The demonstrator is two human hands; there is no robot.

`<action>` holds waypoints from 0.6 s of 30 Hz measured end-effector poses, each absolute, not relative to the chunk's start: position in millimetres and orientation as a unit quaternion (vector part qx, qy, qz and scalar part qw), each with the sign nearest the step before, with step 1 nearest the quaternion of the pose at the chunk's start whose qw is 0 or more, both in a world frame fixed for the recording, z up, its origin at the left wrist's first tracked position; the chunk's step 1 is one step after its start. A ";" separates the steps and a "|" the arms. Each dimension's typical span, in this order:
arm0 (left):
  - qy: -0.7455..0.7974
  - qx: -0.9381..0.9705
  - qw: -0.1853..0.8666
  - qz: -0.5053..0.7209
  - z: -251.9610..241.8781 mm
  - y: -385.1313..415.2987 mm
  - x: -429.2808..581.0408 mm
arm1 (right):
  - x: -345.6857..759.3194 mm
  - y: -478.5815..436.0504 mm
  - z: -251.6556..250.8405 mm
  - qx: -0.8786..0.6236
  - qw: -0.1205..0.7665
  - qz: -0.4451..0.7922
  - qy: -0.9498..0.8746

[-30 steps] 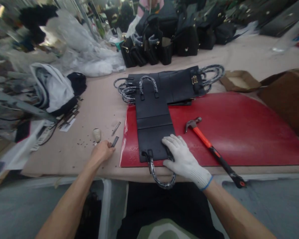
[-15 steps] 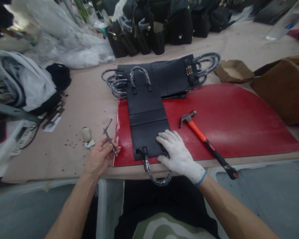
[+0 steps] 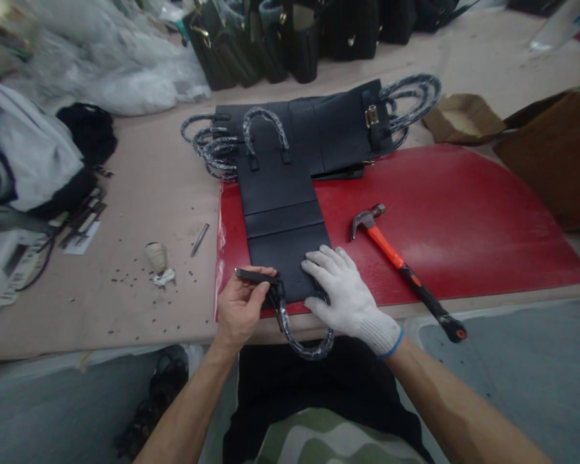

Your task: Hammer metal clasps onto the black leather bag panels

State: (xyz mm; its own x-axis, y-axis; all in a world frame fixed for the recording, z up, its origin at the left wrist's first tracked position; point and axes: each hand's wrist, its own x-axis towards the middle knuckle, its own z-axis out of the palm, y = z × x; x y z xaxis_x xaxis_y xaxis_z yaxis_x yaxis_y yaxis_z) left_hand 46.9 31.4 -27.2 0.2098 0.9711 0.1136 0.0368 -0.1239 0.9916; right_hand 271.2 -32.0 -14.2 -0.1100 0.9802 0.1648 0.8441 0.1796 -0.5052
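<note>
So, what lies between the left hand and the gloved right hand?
In the head view: the near end of the black panel, with its wrapped handle looping toward the person.

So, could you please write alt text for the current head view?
A bare left hand holds a narrow dark tool at the near left corner of a black panel with looped handles, while the white-gloved right hand rests on the panel's right side. A claw hammer lies to the right, partly on a red mat; black bags stand behind.
</note>
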 end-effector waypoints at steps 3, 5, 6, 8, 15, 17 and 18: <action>0.444 0.609 0.477 0.452 -26.6 28.3 45.4 | 271.0 -31.6 -14.0 -0.625 0.238 0.148 -0.729; 0.457 0.619 0.463 0.439 -25.8 27.7 44.9 | 270.9 -31.3 -13.4 -0.626 0.238 0.152 -0.727; 0.461 0.626 0.458 0.432 -25.6 27.8 44.7 | 270.8 -31.3 -13.0 -0.626 0.237 0.154 -0.727; 0.461 0.641 0.448 0.419 -25.4 28.5 44.2 | 270.8 -31.2 -12.6 -0.627 0.236 0.157 -0.726; 0.454 0.683 0.404 0.404 -28.5 28.5 42.8 | 271.0 -31.7 -13.3 -0.625 0.243 0.159 -0.725; 0.437 0.717 0.370 0.398 -28.6 27.3 44.9 | 271.1 -31.7 -13.4 -0.625 0.242 0.158 -0.725; 0.425 0.731 0.353 0.401 -28.5 26.8 46.6 | 271.2 -31.7 -13.5 -0.625 0.242 0.157 -0.725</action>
State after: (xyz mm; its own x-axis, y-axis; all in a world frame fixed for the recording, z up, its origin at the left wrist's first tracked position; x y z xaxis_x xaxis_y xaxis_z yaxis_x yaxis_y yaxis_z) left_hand 46.6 26.8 -28.5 0.3185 0.9039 0.2855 0.3378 -0.3896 0.8568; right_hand 271.2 -31.7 -13.5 -0.1016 0.9827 0.1546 0.8308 0.1694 -0.5302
